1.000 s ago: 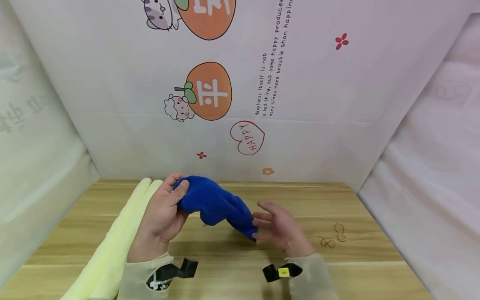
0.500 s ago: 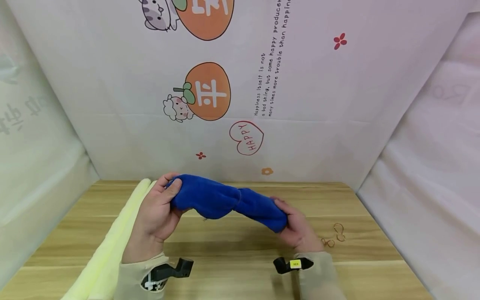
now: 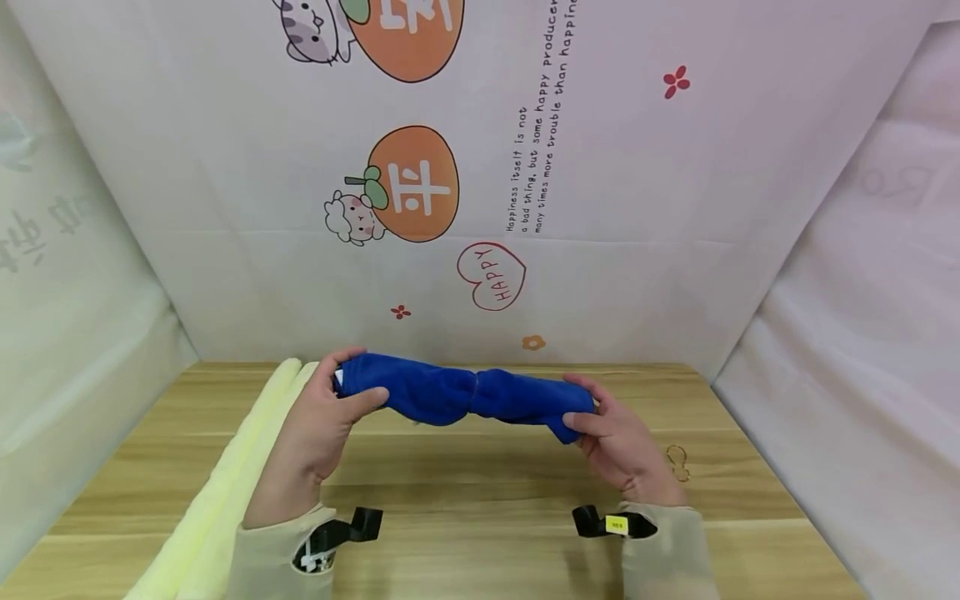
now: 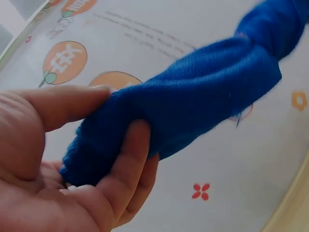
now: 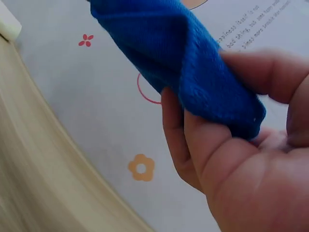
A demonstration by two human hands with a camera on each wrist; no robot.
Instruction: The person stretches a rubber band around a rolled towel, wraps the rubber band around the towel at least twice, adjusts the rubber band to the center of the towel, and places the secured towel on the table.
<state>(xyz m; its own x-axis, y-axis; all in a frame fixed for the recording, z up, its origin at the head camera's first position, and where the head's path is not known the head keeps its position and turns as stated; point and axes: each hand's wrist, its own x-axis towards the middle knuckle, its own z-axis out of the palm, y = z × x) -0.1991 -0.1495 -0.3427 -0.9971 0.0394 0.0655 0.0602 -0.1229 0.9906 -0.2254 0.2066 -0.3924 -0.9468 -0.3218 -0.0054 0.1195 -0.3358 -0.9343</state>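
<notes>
A rolled blue towel (image 3: pixel 431 390) is held up over the table, nearly level, cinched to a narrow waist at its middle by a thin band (image 3: pixel 474 393). My left hand (image 3: pixel 321 429) grips its left end, where a small white tag shows. In the left wrist view, thumb and fingers close on the towel (image 4: pixel 193 92) from both sides. My right hand (image 3: pixel 618 437) pinches the other end, thumb in front; a folded corner hangs beneath the thumb. The right wrist view shows the towel (image 5: pixel 193 63) between thumb and curled fingers.
A long pale yellow rolled towel (image 3: pixel 217 500) lies on the left of the wooden table (image 3: pixel 480 517), partly behind my left arm. One thin brownish elastic band (image 3: pixel 677 462) lies just right of my right hand. A printed white cloth (image 3: pixel 622 250) hangs behind the table.
My right hand came in from beside the towel, took its right end and drew it out rightward. The towel has straightened to nearly level. One loose elastic band is now hidden behind the right hand.
</notes>
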